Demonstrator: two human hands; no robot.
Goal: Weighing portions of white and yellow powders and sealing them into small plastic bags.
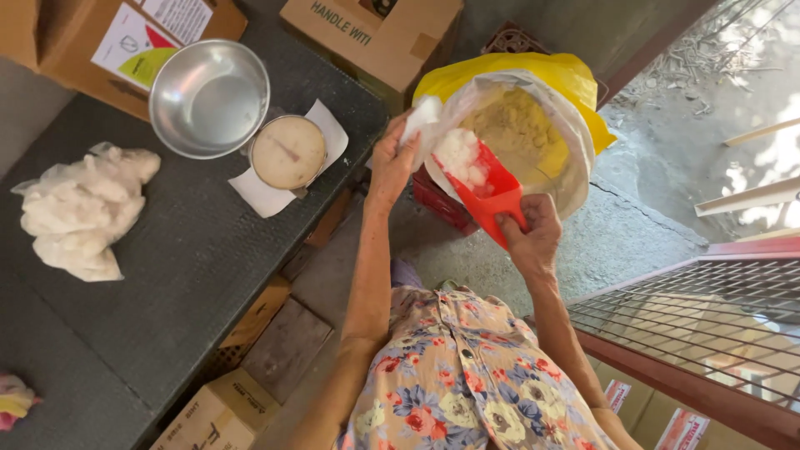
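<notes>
Your floral-print dress fills the bottom of the frame. Above it, your right hand grips the handle of the red plastic scoop, loaded with white powder, at centre. Your left hand pinches the rim of the clear plastic bag beside the open yellow-lined sack.

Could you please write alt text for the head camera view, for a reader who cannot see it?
Seen from above, a person's right hand holds a red plastic scoop of white lumps over an open sack of yellowish powder, while the left hand grips the sack's rim. Left, a dark table carries a round metal bowl and a dial scale.
</notes>
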